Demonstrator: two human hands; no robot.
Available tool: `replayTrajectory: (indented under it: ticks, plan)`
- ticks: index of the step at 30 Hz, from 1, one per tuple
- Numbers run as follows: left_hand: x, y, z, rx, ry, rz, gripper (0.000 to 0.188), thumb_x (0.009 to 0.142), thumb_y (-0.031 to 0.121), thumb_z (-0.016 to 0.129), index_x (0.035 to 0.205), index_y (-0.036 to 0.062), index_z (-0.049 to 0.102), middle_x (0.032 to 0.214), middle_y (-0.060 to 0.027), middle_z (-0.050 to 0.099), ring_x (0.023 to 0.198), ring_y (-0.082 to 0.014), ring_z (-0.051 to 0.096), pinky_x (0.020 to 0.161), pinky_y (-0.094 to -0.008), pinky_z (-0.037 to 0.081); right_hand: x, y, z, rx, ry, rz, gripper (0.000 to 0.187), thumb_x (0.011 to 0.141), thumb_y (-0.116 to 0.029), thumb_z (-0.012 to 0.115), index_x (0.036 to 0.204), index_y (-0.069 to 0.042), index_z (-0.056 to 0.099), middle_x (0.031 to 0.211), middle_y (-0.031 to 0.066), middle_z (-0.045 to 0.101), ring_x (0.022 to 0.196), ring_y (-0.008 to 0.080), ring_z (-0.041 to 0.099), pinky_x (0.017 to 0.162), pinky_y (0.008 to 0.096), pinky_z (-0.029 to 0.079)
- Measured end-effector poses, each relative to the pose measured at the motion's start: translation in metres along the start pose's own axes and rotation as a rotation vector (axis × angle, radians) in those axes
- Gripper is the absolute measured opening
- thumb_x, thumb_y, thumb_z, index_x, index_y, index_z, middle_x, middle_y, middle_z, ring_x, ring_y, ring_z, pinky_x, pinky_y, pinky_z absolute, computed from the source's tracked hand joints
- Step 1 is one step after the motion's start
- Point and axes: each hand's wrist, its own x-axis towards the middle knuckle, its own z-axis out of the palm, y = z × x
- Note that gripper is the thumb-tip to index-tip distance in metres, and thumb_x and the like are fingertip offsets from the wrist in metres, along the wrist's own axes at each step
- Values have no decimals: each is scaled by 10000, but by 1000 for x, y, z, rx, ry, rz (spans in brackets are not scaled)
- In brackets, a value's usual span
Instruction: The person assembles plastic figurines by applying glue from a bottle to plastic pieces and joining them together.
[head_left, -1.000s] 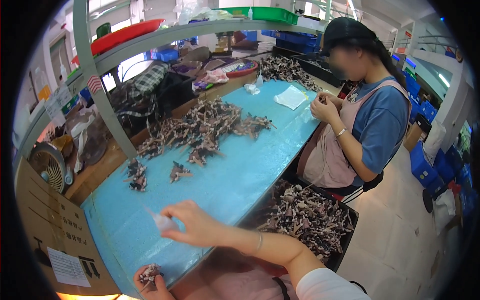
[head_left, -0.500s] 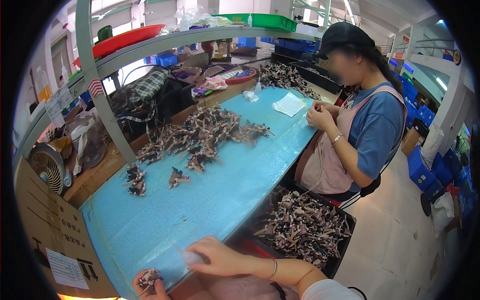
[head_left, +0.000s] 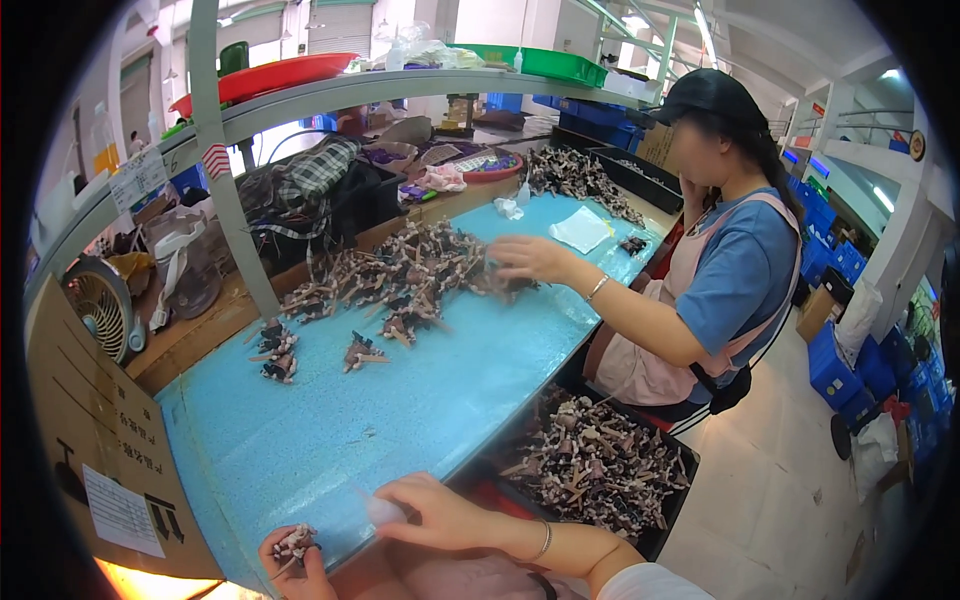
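At the table's near edge, my left hand (head_left: 300, 578) is closed around a small brown and white figurine (head_left: 294, 543). My right hand (head_left: 435, 516) grips a small whitish squeeze bottle (head_left: 381, 510) between thumb and fingers. Its thin tip, blurred, points toward the far left, apart from the figurine. Farther up the blue tabletop (head_left: 330, 430) lies a heap of similar figurines (head_left: 415, 265). Two smaller groups lie nearer me: a cluster (head_left: 275, 350) and a single piece (head_left: 362, 352).
A co-worker's hand (head_left: 535, 260) reaches over the heap's right end. A black crate (head_left: 600, 465) full of figurines stands beside the table, right of my arm. A cardboard box (head_left: 110, 430) borders the left side; a shelf post (head_left: 232, 190) rises behind.
The co-worker's hands have parted: one now stretches left to the heap, the other is raised near the head. A dark piece now lies by the white packet. My hands keep their holds.
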Motion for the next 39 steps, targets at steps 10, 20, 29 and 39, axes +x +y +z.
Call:
replayTrajectory:
  ticks: [10,20,29,39]
  plan:
    - [9,4,-1,-98,-92,-46,389,755,-37,620,1109,-12,462,1011,-113,554,913,-176,548,808,-279,444,7,-2,-7,407,36,201,407,838,-153,615,1206,-21,501,1020,115,616,889,157,589,785,292,463]
    - [14,24,6,94,-169,146,410,687,-76,645,1058,18,498,1042,-100,530,903,-150,522,804,-271,420,9,3,-28,626,264,220,243,836,-43,602,1025,-2,455,941,149,628,775,120,589,671,226,478]
    - [12,22,8,175,-132,235,408,642,-50,716,994,52,538,1030,-128,566,873,-209,572,717,-289,461,1,10,-24,689,283,229,279,848,-87,616,1059,21,469,939,122,614,821,146,608,673,229,484]
    - [16,27,18,291,-127,452,442,619,-12,752,993,75,535,1052,-163,571,854,-249,576,715,-328,487,0,-10,-35,538,549,42,255,807,-149,681,972,-3,554,861,37,586,775,94,537,679,223,438]
